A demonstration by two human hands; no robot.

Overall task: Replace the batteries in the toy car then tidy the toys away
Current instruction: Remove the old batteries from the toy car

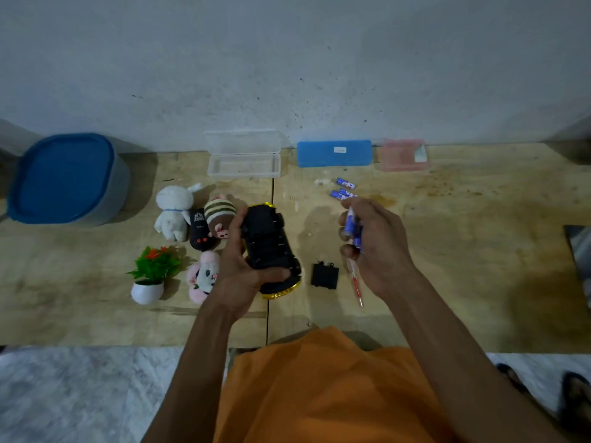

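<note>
My left hand point(238, 266) grips the toy car point(268, 247), which is turned upside down so its black underside faces up, gold trim showing at both ends. My right hand point(374, 241) is closed around blue-and-white batteries point(351, 225), held above the table to the right of the car. More blue batteries point(343, 190) lie on the table beyond that hand. The black battery cover point(324, 275) rests on the table between my hands. A red-handled screwdriver point(356, 284) lies under my right wrist.
Left of the car lie a white bunny plush point(174, 212), a striped plush point(220, 217), a black remote point(199, 230), a pink plush point(203, 276) and a small potted plant point(152, 273). A blue-lidded tub point(64, 179), an open clear case point(244, 158), a blue case point(334, 154) and a pink box point(401, 155) line the wall.
</note>
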